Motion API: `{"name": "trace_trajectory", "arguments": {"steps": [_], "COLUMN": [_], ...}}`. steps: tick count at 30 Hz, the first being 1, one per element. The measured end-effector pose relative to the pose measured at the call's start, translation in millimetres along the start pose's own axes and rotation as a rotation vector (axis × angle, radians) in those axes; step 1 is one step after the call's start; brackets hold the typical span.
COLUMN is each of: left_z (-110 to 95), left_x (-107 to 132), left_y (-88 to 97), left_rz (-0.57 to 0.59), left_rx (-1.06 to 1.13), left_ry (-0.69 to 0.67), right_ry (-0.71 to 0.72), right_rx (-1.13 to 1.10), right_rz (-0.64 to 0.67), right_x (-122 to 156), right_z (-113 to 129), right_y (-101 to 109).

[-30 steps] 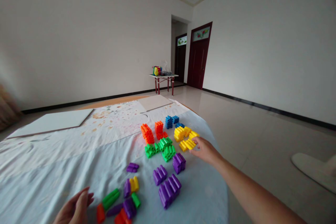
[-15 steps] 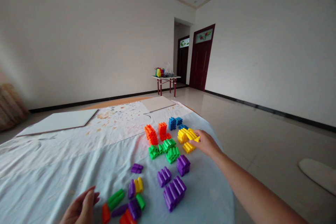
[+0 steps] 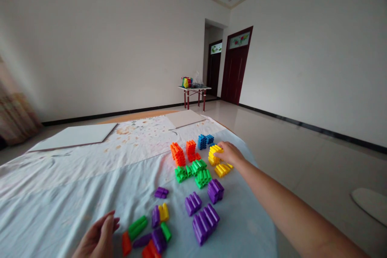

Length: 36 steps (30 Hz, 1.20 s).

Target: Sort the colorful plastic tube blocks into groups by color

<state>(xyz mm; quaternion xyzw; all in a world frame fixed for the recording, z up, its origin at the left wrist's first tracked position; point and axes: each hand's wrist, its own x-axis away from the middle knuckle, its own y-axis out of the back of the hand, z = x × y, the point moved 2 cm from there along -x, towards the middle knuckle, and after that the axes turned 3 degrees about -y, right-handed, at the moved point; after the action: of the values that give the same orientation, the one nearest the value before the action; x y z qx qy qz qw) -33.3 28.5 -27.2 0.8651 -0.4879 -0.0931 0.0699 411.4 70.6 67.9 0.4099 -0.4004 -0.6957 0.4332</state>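
Note:
My right hand (image 3: 232, 154) reaches to the far right of the cloth, its fingers closed on a stack of yellow ribbed plastic blocks (image 3: 213, 155). Just below it lies a lower group of yellow blocks (image 3: 223, 170). My left hand (image 3: 99, 234) is at the near left, loosely curled, with nothing visible in it. Beside its fingertips are loose pieces: a green block (image 3: 138, 226), an orange block (image 3: 126, 243) and a purple block (image 3: 159, 239). Purple stacks (image 3: 206, 224) stand in the near middle.
Orange stacks (image 3: 177, 154), green stacks (image 3: 203, 178) and blue stacks (image 3: 202, 142) are grouped farther back. Two flat boards, one a white board (image 3: 74, 136), lie on the cloth-covered table (image 3: 90, 187). A small table (image 3: 195, 88) with bags stands near the doors.
My right hand has moved from a yellow piece at the near side onto the taller yellow stack. That piece now rests with the lower yellow group. The view has shifted slightly.

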Motion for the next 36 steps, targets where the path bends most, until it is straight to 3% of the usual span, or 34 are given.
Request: {"name": "trace_trajectory", "arguments": {"steps": [7, 14, 17, 21, 23, 26, 31, 36], "left_z": [-17, -24, -26, -27, -28, -31, -29, -28], "left_x": [7, 12, 13, 14, 15, 17, 18, 19], "left_y": [-0.1, -0.7, -1.8, -3.8, -4.6, -5.2, -5.1, -5.8], "left_rz": [0.011, 0.016, 0.000, -0.004, -0.010, -0.016, -0.016, -0.024], "left_rx": [0.010, 0.013, 0.021, 0.036, 0.063, 0.089, 0.108, 0.192], "left_ry": [0.094, 0.073, 0.029, 0.000, -0.014, -0.035, -0.062, -0.037], "right_ry": [0.013, 0.031, 0.112, 0.302, 0.387, 0.514, 0.675, 0.597], "right_rx": [0.011, -0.072, -0.154, -0.317, -0.381, -0.397, -0.092, 0.138], "right_rz": [0.000, -0.089, -0.183, -0.235, -0.166, 0.076, 0.434, 0.561], "right_x": [1, 7, 16, 44, 62, 84, 94, 80], "right_z": [-3, 0, 12, 50, 76, 117, 176, 212], "right_y": [2, 13, 21, 36, 40, 33, -3, -44]}}
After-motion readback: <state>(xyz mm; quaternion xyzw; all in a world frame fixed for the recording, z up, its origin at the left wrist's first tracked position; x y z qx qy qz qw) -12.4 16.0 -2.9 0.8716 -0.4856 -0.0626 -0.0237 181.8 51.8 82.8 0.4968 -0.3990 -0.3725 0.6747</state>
